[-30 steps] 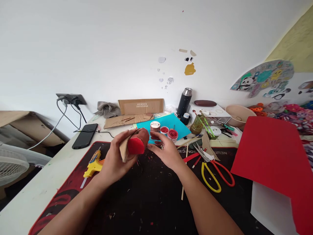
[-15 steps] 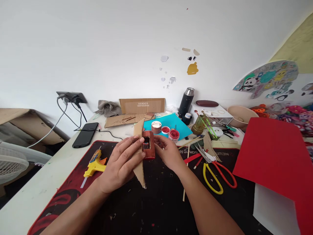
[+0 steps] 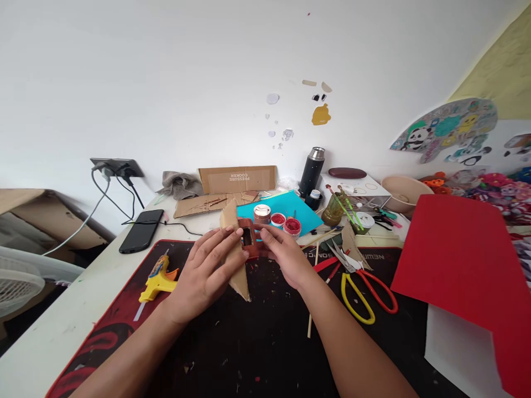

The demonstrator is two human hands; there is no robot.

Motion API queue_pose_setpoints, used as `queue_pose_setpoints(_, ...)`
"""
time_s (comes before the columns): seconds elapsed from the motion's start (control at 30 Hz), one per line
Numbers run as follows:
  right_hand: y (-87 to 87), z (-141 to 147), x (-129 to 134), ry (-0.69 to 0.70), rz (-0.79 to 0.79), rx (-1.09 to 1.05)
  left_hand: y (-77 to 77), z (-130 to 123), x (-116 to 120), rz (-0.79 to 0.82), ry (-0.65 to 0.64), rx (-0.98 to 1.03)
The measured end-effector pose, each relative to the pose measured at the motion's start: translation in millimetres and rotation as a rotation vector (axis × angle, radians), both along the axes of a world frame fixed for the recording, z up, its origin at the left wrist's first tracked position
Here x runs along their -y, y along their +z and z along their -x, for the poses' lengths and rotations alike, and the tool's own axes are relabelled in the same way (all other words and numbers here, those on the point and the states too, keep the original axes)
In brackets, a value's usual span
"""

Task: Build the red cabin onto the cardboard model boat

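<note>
A reddish-brown piece with a square opening is held between both hands over the black mat, against a strip of bare cardboard with a pointed lower end. My left hand is closed on the cardboard strip from the left, its fingertips reaching the edge of the brown piece. From the right, my right hand grips the brown piece; some of its fingertips are hidden behind it. Just beyond the hands are a jar with a white top and two small pots of red paint.
A yellow glue gun and a phone lie left. Scissors, a thin stick and red sheets are on the right. A black flask and a brush jar stand behind.
The brown piece and cardboard strip have tilted, and the strip's lower tip sits higher. My right hand's fingers have shifted on the piece. The whole view has moved slightly.
</note>
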State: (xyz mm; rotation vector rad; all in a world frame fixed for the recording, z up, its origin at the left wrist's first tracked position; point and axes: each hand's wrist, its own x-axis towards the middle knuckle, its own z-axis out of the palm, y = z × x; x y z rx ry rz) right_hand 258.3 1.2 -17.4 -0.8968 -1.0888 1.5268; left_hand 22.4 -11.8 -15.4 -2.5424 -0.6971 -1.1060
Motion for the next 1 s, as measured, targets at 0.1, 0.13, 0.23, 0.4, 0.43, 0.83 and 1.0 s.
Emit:
queue_pose_setpoints(0.1,4.2,1.3,3.8,0.097,0.063,-0.063,1.8,-1.1,0.9,0.009,-0.006,-0.017)
queue_pose_setpoints(0.13,5.0,1.4,4.6,0.117,0.075,-0.079,1.9,-1.7,0.9,0.014,-0.007,-0.019)
queue_pose_setpoints(0.23,6.0,0.7,5.7,0.147,0.1,-0.128,1.7,-3.3,0.3,0.028,-0.01,-0.028)
queue_pose_setpoints(0.4,4.4,0.5,5.4,0.154,0.157,-0.201,0.9,-4.3,0.7,0.029,-0.027,-0.061)
queue_pose_setpoints(0.43,3.9,0.9,5.1,0.149,0.169,-0.209,0.6,-4.4,1.1,0.022,-0.029,-0.067)
queue_pose_setpoints(0.83,0.8,3.3,-0.2,-0.037,0.023,-0.135,-6.9,-7.4,-8.1,0.509,0.136,0.483)
queue_pose_setpoints(1.0,-3.8,6.5,1.5,-0.004,-0.083,-0.053,12.9,-13.0,-1.9,1.268,0.005,0.611)
